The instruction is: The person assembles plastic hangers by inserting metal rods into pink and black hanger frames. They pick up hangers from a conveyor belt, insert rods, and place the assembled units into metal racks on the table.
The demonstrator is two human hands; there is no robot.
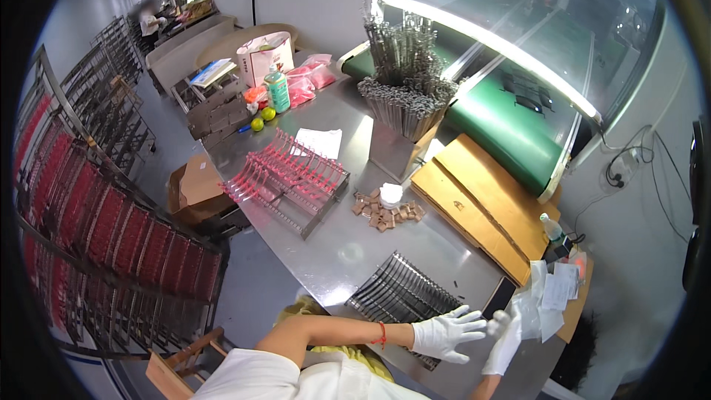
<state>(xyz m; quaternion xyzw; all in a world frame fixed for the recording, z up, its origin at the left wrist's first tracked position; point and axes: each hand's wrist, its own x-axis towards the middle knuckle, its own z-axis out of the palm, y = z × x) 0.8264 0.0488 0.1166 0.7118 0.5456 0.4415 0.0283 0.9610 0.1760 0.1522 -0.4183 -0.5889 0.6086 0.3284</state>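
If my overlying left forearm (pixel 348 330) snags, the black rack (pixel 404 287) could shift

It lies on the surface (pixel 355 255), partly hidden by my left hand (pixel 446 335), spread and empty. My right hand (pixel 505 344) blurs beside clear plastic (pixel 527 313); its grip I cannot tell.

Glossy metal tabletop (pixel 351 252), matt cardboard sheets (pixel 511 207), shiny metal-looking rack (pixel 400 290), matt cloth gloves (pixel 443 336).

The white-gloved left hand (pixel 449 334) spreads its fingers at the right edge of the black metal wire rack (pixel 400 287), bare left forearm (pixel 342 331) extended, while the blurred white-gloved right hand (pixel 505 339) is raised farther right of it.
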